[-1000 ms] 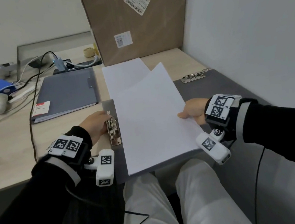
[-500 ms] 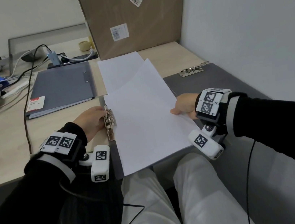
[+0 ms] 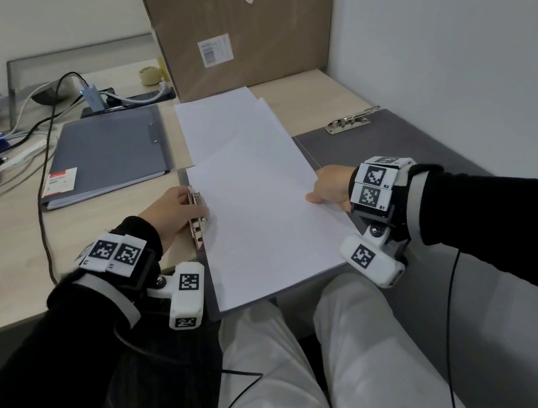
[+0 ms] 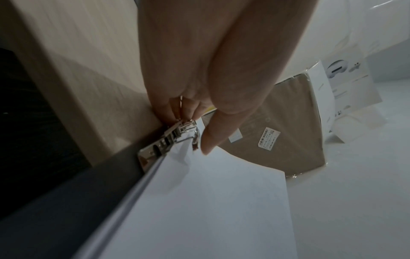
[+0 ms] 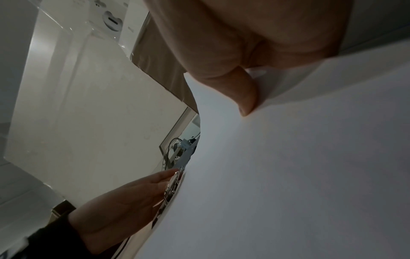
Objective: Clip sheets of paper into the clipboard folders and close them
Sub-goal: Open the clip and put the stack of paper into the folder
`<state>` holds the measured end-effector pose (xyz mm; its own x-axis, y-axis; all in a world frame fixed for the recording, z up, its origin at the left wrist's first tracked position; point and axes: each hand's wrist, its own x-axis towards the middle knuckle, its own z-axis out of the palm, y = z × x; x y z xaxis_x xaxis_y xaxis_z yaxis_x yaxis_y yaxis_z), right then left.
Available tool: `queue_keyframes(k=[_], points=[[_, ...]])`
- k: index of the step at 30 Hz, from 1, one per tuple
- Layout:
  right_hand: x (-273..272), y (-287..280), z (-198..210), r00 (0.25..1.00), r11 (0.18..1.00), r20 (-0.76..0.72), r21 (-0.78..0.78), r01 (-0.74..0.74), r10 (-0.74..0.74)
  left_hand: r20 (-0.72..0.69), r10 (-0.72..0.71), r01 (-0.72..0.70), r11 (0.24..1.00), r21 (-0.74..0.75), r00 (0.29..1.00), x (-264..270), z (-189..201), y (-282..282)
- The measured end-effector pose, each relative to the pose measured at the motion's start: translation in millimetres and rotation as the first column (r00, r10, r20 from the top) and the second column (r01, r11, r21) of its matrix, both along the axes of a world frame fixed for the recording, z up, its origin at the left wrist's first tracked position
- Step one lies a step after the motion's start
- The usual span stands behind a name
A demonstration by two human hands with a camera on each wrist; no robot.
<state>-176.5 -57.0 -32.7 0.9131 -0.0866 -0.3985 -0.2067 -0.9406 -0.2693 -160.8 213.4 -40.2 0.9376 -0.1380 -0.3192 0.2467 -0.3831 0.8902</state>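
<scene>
A white sheet of paper (image 3: 261, 211) lies over the open grey clipboard folder (image 3: 209, 302) in front of me. The folder's metal clip (image 3: 198, 220) runs along its left side. My left hand (image 3: 191, 202) pinches the clip's lever (image 4: 185, 122), and the sheet's left edge sits at the clip. My right hand (image 3: 315, 195) grips the sheet's right edge, thumb (image 5: 246, 94) on top and fingers hidden beneath. In the right wrist view the sheet (image 5: 288, 175) bows upward. The paper hides most of the board.
A stack of loose sheets (image 3: 218, 121) lies behind the folder, before a cardboard box (image 3: 235, 25). A closed grey folder (image 3: 108, 153) lies at the left, with cables beyond it. A second grey board (image 3: 390, 145) with its own clip (image 3: 349, 121) lies at the right by the wall.
The sheet has come down flatter and slid left, so its left edge now meets the clip. Both hands keep their holds.
</scene>
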Motion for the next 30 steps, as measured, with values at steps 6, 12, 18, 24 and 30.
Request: queue_keyframes(k=[6,12,18,24,30], points=[[-11,12,24,0.987,0.984,-0.129,-0.143,-0.109,0.091,0.006,-0.037,0.035,0.98,0.196,0.999,0,-2,-5],[-25,16,34,0.97,0.911,-0.073,-0.332,-0.244,0.233,0.003,-0.031,0.03,0.978,0.205,1.0,2,-6,-6],[-22,15,31,0.967,0.931,-0.102,-0.264,-0.251,0.231,0.007,-0.046,0.043,0.97,0.24,0.999,1,-7,-4],[-16,12,24,0.971,0.944,0.014,-0.236,-0.229,0.239,0.038,-0.071,0.052,0.932,0.358,0.997,-1,-2,-14],[-15,16,19,0.994,0.981,0.109,-0.194,0.001,0.021,0.063,-0.073,0.046,0.932,0.36,0.995,-4,2,-17]])
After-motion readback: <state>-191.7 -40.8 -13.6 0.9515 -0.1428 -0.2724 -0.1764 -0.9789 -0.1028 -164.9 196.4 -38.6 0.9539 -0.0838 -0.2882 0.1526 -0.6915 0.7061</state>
